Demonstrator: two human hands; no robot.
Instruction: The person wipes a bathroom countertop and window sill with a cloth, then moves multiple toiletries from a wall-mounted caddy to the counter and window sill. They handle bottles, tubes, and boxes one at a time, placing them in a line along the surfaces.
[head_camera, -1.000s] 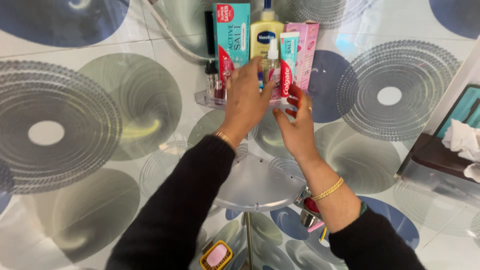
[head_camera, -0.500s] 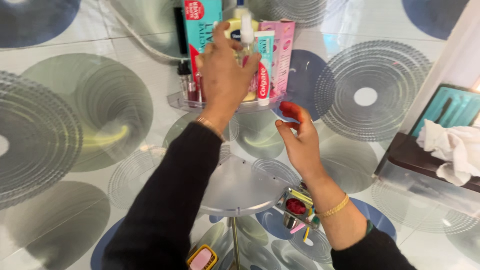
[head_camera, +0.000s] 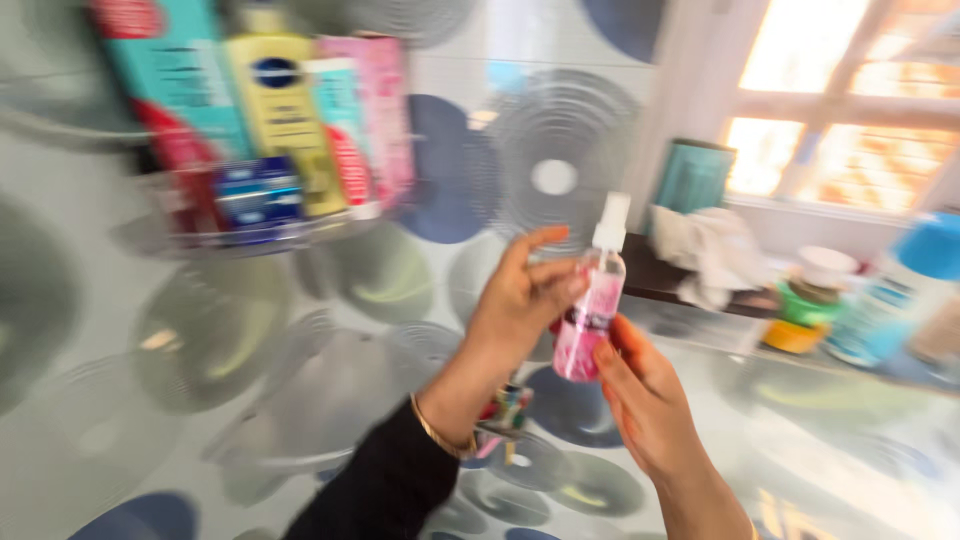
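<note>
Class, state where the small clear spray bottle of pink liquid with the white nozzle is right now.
The small clear spray bottle of pink liquid is near the middle of the head view, upright between the left hand and right hand, right of the clear corner shelf.

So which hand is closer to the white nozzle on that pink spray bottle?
Left. The left hand grips the spray bottle high on its body, fingertips just under the nozzle. The right hand touches the bottle lower down, near its base.
</note>
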